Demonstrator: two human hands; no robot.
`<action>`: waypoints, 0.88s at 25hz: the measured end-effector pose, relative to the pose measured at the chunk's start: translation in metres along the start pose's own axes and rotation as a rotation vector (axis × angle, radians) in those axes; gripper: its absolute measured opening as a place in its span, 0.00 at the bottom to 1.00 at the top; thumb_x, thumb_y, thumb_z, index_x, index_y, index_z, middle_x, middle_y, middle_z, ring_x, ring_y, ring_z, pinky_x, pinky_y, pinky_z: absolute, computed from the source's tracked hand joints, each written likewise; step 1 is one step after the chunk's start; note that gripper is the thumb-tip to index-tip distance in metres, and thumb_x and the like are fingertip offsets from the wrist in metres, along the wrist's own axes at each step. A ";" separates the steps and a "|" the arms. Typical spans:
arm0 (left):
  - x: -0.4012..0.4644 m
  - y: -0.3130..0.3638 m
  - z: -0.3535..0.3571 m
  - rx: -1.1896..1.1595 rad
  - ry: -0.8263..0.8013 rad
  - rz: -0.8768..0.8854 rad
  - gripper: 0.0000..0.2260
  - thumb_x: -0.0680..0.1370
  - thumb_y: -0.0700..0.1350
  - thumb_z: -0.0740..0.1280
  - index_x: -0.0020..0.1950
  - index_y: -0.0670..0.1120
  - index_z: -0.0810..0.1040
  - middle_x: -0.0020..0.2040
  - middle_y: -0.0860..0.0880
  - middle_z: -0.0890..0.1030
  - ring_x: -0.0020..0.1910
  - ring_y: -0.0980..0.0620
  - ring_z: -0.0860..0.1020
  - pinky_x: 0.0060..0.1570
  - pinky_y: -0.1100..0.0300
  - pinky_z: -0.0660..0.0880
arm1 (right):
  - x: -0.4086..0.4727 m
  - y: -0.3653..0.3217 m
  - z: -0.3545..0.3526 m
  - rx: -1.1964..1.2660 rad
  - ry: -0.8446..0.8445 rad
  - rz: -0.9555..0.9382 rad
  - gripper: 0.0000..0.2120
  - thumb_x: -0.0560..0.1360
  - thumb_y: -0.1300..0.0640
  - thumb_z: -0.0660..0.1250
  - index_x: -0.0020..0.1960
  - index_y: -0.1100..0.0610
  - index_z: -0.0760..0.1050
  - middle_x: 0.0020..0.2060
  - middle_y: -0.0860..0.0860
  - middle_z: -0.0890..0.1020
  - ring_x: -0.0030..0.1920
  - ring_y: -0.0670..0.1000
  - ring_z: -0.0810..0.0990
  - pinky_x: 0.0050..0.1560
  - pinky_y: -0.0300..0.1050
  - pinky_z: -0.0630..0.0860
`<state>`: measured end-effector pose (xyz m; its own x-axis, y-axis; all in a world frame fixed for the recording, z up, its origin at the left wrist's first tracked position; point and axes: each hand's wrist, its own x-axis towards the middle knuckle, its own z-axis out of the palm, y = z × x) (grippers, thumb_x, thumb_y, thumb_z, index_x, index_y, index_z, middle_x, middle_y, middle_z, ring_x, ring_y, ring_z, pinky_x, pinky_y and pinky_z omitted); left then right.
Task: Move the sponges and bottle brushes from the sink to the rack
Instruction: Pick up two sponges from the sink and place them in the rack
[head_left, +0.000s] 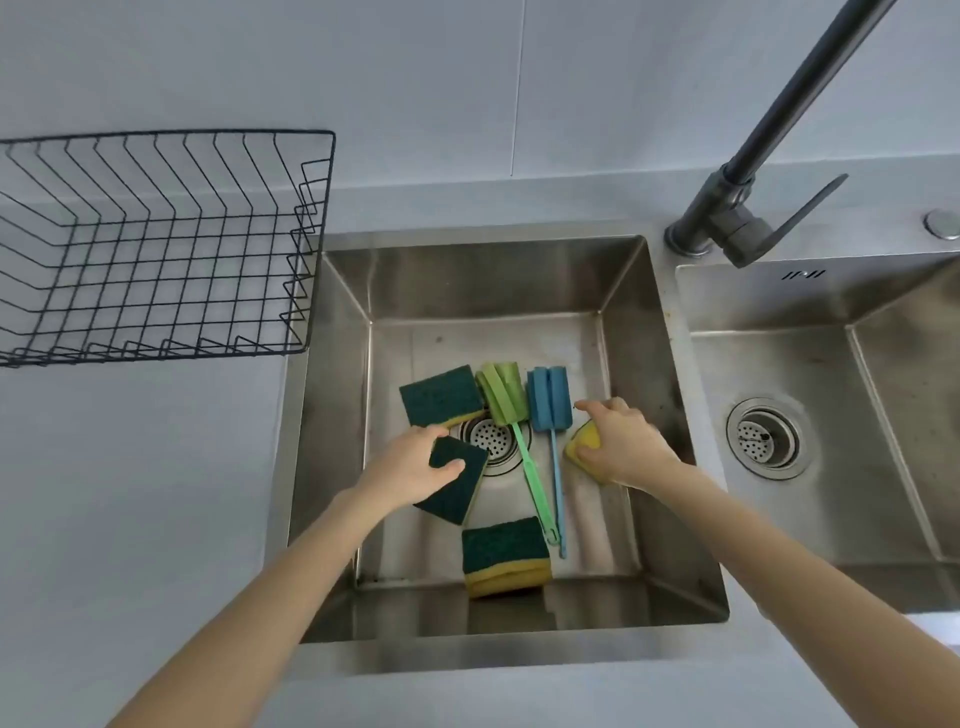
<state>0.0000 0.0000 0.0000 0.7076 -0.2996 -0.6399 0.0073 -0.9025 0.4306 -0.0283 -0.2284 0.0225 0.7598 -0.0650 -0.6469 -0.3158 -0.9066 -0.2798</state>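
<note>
While both hands reached down: the sink (644, 291) held four sponges and two bottle brushes
Rack (156, 249): wire, nothing in it, on the surface left of the sink
Left hand (410, 465): closed around a green-topped sponge (457, 488) beside the drain
Right hand (623, 441): gripped a yellow sponge (584, 441)
Brushes: green brush (506, 410), blue brush (545, 400), lying side by side

Even, soft daylight; faint glare on sink (623, 291) steel; wide-angle edge bending; slight softness.

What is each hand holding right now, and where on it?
Left hand grips a sponge across its upper corner, thumb on the green face. Right hand closes over a yellow sponge from above.
</note>
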 end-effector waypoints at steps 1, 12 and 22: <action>0.003 -0.001 0.005 -0.001 -0.013 -0.014 0.25 0.76 0.52 0.61 0.70 0.44 0.63 0.71 0.44 0.67 0.68 0.47 0.68 0.65 0.54 0.66 | 0.003 0.001 0.002 -0.017 -0.008 0.010 0.28 0.76 0.55 0.61 0.74 0.53 0.57 0.69 0.58 0.66 0.68 0.60 0.66 0.67 0.56 0.66; 0.021 -0.004 0.062 0.105 0.067 -0.154 0.36 0.72 0.56 0.66 0.73 0.45 0.52 0.72 0.42 0.56 0.70 0.41 0.60 0.63 0.48 0.69 | 0.011 0.009 0.032 -0.077 0.035 0.048 0.24 0.77 0.58 0.60 0.72 0.54 0.60 0.70 0.58 0.64 0.69 0.60 0.65 0.68 0.54 0.64; 0.017 -0.012 0.056 0.033 0.150 -0.214 0.34 0.72 0.50 0.67 0.73 0.46 0.54 0.71 0.43 0.61 0.67 0.40 0.65 0.59 0.49 0.72 | 0.007 0.009 0.034 -0.075 0.100 0.052 0.22 0.78 0.54 0.60 0.71 0.53 0.62 0.69 0.56 0.68 0.68 0.59 0.64 0.67 0.54 0.64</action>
<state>-0.0273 -0.0114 -0.0522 0.7890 -0.0542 -0.6119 0.1467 -0.9507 0.2734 -0.0454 -0.2234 -0.0083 0.7974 -0.1505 -0.5843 -0.3158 -0.9293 -0.1916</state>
